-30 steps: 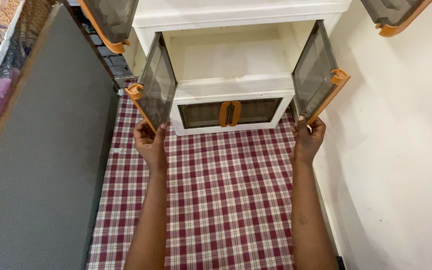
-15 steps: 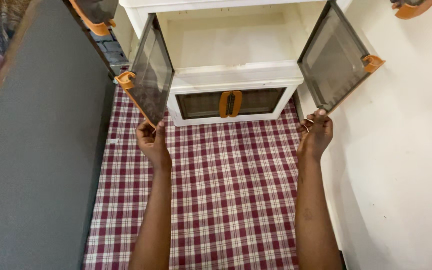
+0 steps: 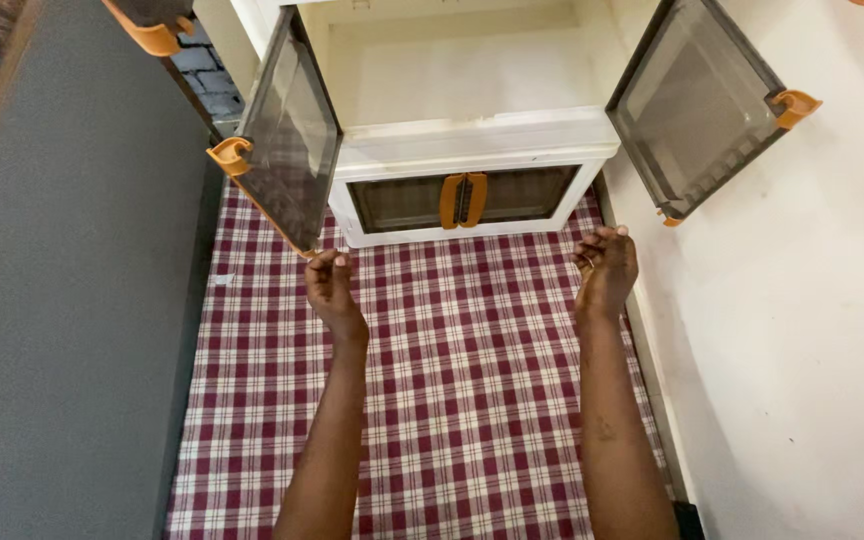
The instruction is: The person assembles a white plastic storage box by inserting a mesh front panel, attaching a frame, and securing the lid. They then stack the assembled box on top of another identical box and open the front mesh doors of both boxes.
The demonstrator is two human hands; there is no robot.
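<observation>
Left hand [image 3: 330, 283] curled loosely, just under the left smoky door [image 3: 290, 130] corner. Right hand [image 3: 605, 262] fingers curled, holding nothing, near the right door [image 3: 697, 105]. Both doors open on the white cabinet [image 3: 472, 140], orange handles.

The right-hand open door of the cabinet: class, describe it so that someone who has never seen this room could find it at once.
Start at the white cabinet standing on the red-and-white checked floor covering. Its upper compartment has two smoky see-through doors swung open. The right-hand door is the one beside the pale wall, above the right hand; its orange handle points towards that wall, whereas the left door faces the grey panel.
</observation>
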